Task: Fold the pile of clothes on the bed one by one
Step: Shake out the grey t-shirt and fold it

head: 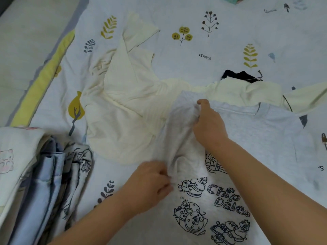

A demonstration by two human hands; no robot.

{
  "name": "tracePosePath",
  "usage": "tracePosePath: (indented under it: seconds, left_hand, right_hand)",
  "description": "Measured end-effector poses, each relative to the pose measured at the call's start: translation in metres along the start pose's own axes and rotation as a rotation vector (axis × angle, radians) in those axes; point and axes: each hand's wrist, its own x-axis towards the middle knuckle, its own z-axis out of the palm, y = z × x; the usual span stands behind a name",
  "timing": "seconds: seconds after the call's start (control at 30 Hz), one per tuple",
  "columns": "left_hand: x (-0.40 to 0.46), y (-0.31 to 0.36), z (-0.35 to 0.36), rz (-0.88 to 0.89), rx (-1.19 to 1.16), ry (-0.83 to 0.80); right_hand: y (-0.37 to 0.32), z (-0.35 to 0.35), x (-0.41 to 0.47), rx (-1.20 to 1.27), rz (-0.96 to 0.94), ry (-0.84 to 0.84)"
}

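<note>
Taking the grey printed T-shirt as the marker, it lies spread on the patterned bedsheet, low and right of the middle. Far to its left, at the bed's near edge, sits a stack of folded bedding in blue and white. Just left of the shirt and touching its edge lies a crumpled cream top. The left hand is at the shirt's left edge, fingers pinched on a bunched fold of the grey cloth. The right hand rests higher on the shirt, near its upper left corner, fingers curled and gripping gathered fabric there. Beyond the shirt's top edge lies a pale yellow garment, partly under it, and past that a small black garment.
</note>
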Motion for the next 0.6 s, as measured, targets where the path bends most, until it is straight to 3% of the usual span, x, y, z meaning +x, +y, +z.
tracePosePath:
  seconds: [0.03,0.17,0.3,0.43,0.5,0.6]
  left_hand:
    - [-0.003,0.0,0.002,-0.014,-0.038,-0.015]
    - [-0.01,-0.005,0.007,-0.252,-0.054,0.189]
    - [-0.006,-0.021,0.012,-0.314,-0.057,0.194]
    - [-0.006,-0.036,0.003,-0.42,-0.217,0.395]
    - [-0.01,-0.041,0.0,-0.442,-0.204,0.383]
    - [-0.017,-0.039,-0.001,-0.442,-0.114,0.305]
  right_hand:
    - [0.0,0.001,-0.001,-0.035,-0.008,0.016]
    - [-0.004,0.006,-0.002,-0.089,-0.029,-0.002]
    - [-0.008,0.008,0.007,-0.099,-0.029,-0.052]
    - [-0.016,0.009,0.014,0.019,-0.142,0.086]
    - [-0.019,0.012,0.015,0.066,-0.187,0.14]
    - [-0.014,0.021,0.012,-0.127,-0.08,0.119]
